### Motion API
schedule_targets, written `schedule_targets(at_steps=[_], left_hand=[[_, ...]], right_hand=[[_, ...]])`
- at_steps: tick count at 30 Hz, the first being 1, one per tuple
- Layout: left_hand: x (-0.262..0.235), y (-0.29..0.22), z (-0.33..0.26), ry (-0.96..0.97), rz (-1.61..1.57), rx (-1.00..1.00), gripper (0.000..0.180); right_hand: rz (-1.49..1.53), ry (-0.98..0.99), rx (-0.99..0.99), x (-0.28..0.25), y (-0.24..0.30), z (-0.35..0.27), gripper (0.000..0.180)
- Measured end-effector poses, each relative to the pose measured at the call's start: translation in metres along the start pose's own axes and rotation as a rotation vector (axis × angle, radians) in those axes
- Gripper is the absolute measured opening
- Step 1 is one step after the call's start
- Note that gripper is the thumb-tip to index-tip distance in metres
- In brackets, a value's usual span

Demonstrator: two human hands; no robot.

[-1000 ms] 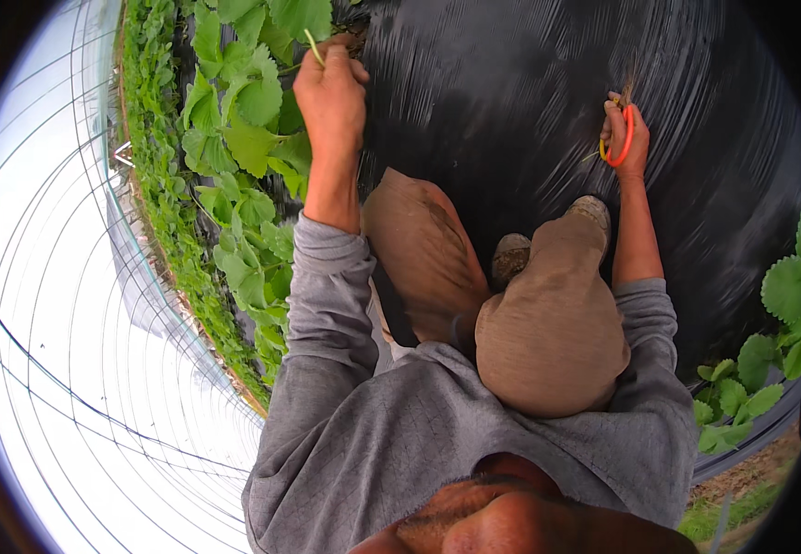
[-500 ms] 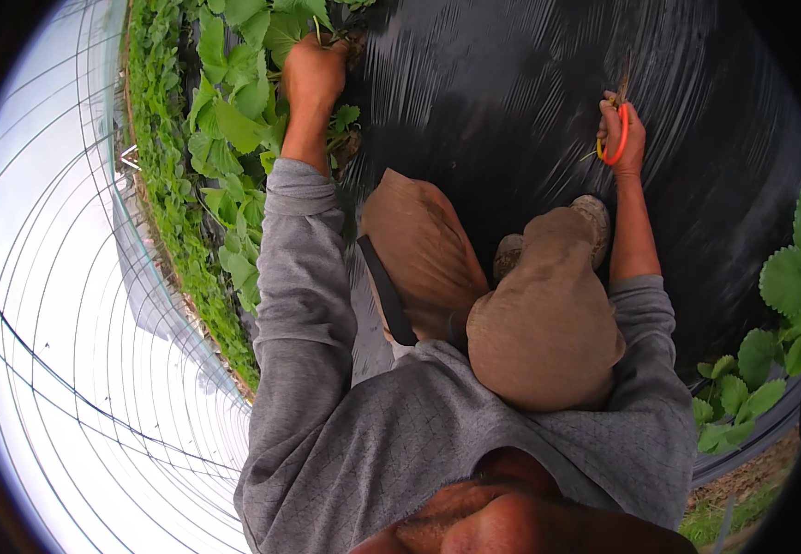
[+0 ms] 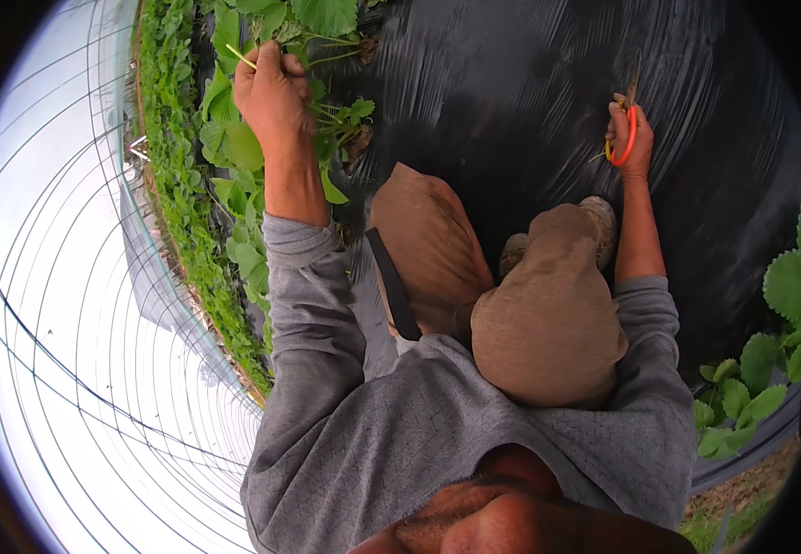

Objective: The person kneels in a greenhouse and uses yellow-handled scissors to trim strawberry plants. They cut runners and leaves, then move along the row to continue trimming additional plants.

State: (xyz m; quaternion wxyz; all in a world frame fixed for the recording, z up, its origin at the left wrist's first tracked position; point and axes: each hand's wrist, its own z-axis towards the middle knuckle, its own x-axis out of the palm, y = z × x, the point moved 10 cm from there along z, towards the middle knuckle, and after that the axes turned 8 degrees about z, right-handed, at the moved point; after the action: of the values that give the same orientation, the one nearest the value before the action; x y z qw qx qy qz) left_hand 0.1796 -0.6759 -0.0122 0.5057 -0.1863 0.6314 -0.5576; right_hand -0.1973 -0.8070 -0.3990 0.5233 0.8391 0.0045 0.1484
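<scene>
My left hand (image 3: 274,92) is closed over the strawberry plants (image 3: 233,198) at the upper left. A pale green leaf stalk (image 3: 241,56) sticks out from between its fingers. Whether a leaf hangs from the stalk's other end is hidden by the hand. Further right, above the black plastic film (image 3: 497,102), my right hand (image 3: 636,148) grips scissors (image 3: 629,138) with orange-red and yellow handles. Their blades point up and away from me. A thin stalk-like piece pokes out beside the right hand's fingers.
My bent knees (image 3: 548,314) and a shoe (image 3: 599,226) are between my arms, over the film. More strawberry leaves (image 3: 759,365) grow at the right edge. Another green row (image 3: 174,166) runs along the left, beside a hooped greenhouse wall (image 3: 77,305).
My left hand has drawn back leftward from the plant's base, and a stalk now shows in its fingers. The right hand with the scissors has barely shifted.
</scene>
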Motion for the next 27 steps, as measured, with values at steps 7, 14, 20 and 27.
schedule_targets(at_steps=[7, 14, 20, 27], left_hand=[[0.148, -0.011, -0.188, 0.850, 0.076, 0.017, 0.063], [0.086, 0.017, -0.132, 0.639, 0.822, 0.608, 0.031], [0.004, 0.045, -0.118, 0.378, 1.267, 0.783, 0.031], [-0.041, 0.064, -0.128, 0.082, 1.312, 0.691, 0.042]], right_hand=[[-0.048, -0.014, 0.026, -0.002, -0.005, 0.002, 0.038], [-0.031, 0.000, -0.011, -0.003, -0.007, 0.004, 0.037], [-0.016, 0.014, -0.007, -0.003, -0.009, 0.003, 0.036], [-0.438, -0.146, -0.277, -0.004, 0.021, -0.004, 0.049]])
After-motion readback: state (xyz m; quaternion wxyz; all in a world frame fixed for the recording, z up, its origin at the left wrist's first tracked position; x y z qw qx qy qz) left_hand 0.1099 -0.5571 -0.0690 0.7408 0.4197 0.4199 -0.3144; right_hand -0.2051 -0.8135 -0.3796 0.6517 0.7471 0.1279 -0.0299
